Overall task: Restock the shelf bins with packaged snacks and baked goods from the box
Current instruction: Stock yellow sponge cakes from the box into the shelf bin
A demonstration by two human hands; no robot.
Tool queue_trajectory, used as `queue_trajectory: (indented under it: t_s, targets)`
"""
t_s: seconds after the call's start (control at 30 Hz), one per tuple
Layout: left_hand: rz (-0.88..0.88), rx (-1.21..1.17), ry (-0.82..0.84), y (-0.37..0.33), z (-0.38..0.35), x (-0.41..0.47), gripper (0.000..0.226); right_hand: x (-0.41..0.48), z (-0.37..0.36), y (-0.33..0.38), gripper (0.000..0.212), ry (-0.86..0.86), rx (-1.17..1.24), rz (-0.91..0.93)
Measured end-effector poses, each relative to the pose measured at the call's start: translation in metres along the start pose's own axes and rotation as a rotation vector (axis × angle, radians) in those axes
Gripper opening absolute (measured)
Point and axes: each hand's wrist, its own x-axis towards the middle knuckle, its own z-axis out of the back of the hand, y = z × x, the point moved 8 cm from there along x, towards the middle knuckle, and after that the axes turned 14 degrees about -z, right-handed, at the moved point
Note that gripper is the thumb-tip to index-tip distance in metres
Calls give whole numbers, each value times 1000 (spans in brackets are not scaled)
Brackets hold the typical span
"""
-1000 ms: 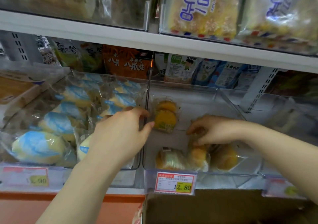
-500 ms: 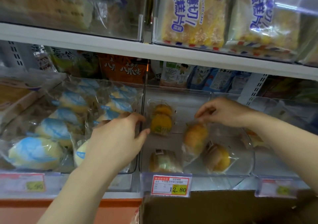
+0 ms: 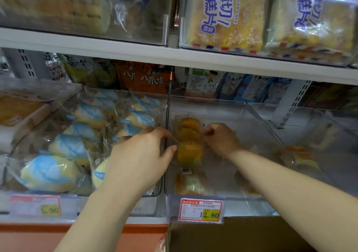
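Brown cardboard box (image 3: 222, 236) sits nearest, at the lower edge of the view, directly below the red-and-yellow price tag (image 3: 201, 210) on the shelf front. Behind the tag stands the clear plastic centre bin (image 3: 251, 120). A wrapped pale bun pack (image 3: 189, 182) lies at its front. Further in, a clear-wrapped pack of round orange buns (image 3: 188, 151) lies lengthwise along the bin's left wall. The right hand (image 3: 220, 139), fingers curled, pinches the wrapper at this pack's right side. The left hand (image 3: 139, 158) sits at the wall between the bins, thumb and forefinger spread across it; whether it grips the wall or the wrapper cannot be told. The clear left bin (image 3: 160, 186) is filled with blue-and-white wrapped yellow buns (image 3: 48, 172). An orange snack bag (image 3: 143, 77) stands at the rear. Above, the white upper shelf (image 3: 174, 56) carries yellow sliced-cake bags (image 3: 226, 13).
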Motion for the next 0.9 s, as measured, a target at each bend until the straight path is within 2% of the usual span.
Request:
queue_trajectory:
  t_s: [0.1, 0.13, 0.2, 0.23, 0.27, 0.33, 0.37, 0.43, 0.53, 0.63, 0.7, 0.77, 0.83, 0.9]
  targets:
    - [-6, 8, -6, 0, 0, 0, 35, 0, 6, -5, 26, 108, 84, -66]
    - [-5, 8, -6, 0, 0, 0, 35, -3, 17, 0, 28, 52, 27, -24]
    - [1, 4, -5, 1, -1, 0, 35, -24, 32, 18, 17, -51, -126, 115]
    - [4, 0, -6, 1, -1, 0, 35, -36, 27, 24, 15, 3, -210, 152]
    - [6, -3, -4, 1, -2, 0, 35, -46, 15, 21, 22, 128, -322, 146]
    - [8, 3, -6, 1, -2, 1, 35, -68, -18, 1, 58, 427, -584, 52]
    - [8, 5, -10, 0, -2, 1, 35, -77, -32, -7, 71, 552, -632, 22]
    - [10, 6, -17, -1, -1, 1, 34, -88, -51, -7, 77, 665, -562, 75]
    - [10, 4, -13, -1, -1, -1, 34, -85, -52, -2, 70, 638, -464, 68]
    - [-1, 7, -13, 0, -1, -2, 35, -76, -38, -15, 39, 703, -273, -152]
    - [-7, 6, -13, 0, -2, -1, 36, -71, -27, -22, 36, 741, -81, -317]
    - [-6, -4, -15, 0, -3, 0, 35, -54, -10, -30, 47, 594, -40, -380]
    - [-3, -12, -17, 1, -3, 1, 35, -42, 4, -29, 41, 427, -65, -332]
    - [-2, -13, -18, 1, -4, 1, 34, -38, 9, -25, 33, 340, -75, -268]
